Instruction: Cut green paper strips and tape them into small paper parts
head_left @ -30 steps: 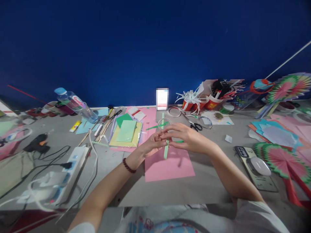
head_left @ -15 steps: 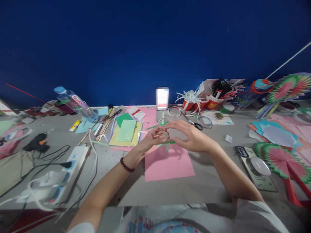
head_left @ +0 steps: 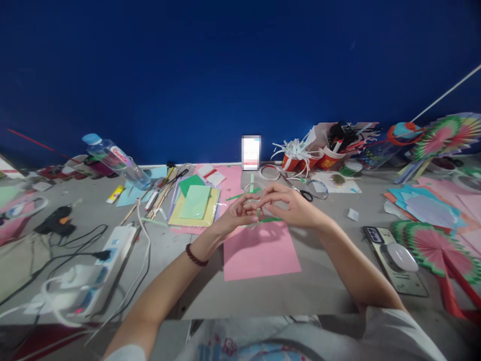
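Note:
My left hand is closed, thumb and fingers pinching a small light green paper strip. Across from it, my right hand has its thumb and fingertips drawn together at the same strip; the fingers hide part of it. Both hands hover above a sheet of pink paper on the grey table. Behind the fingers lie darker green strips, a pale green strip and a roll of clear tape.
Left of my hands lies a paper stack, then wooden sticks, a tilted bottle and a power strip. To the right are scissors, red cups, a phone and a paper fan.
My right hand has moved left and its fingers have closed in to the left fingertips. Less of the green strip hangs below the fingers now.

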`<state>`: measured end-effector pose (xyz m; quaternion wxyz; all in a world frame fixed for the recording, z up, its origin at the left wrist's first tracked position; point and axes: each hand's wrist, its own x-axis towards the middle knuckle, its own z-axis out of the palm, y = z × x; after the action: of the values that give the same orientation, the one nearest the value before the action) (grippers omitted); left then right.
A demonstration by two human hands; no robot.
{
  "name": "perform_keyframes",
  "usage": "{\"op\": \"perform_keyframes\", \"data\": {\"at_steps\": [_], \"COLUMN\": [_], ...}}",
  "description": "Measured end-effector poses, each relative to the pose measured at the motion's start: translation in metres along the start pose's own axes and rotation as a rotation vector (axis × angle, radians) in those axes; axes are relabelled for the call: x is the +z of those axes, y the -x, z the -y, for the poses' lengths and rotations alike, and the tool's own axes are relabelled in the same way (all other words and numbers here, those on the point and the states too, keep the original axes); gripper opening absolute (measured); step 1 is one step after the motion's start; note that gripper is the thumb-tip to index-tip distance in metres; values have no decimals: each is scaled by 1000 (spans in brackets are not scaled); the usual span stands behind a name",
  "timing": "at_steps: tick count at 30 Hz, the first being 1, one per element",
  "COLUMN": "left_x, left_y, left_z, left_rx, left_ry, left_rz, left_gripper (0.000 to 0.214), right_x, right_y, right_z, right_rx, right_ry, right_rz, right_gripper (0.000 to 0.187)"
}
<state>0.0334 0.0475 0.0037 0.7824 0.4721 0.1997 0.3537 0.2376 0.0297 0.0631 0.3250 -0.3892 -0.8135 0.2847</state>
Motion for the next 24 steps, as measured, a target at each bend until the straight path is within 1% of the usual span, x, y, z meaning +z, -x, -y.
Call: {"op": "perform_keyframes", "data": {"at_steps": [5,10,13,18,24], "left_x": [-1,1,3,4,4], "left_y": [0,1,1,2,2], "left_z": [1,-1,-3,-1,3], "left_rx": [-33,-58,-56,-54,-58], "left_ry": [35,62,88,133,209], "left_rz": [-7,-22,-12,-21,-12], "left_gripper": [55,56,56,56,54], "right_x": [2,2,3,6,14], "right_y": [-2,-3,-3,-4,-5], "right_z": [-5,-7,-6,-6,-6], "right_rx": [64,104,143,155,241], "right_ry": [-90,-298,-344,-363,-603], "right_rz": [73,121,117,80,89], "right_gripper": [20,19,18,16,15]}}
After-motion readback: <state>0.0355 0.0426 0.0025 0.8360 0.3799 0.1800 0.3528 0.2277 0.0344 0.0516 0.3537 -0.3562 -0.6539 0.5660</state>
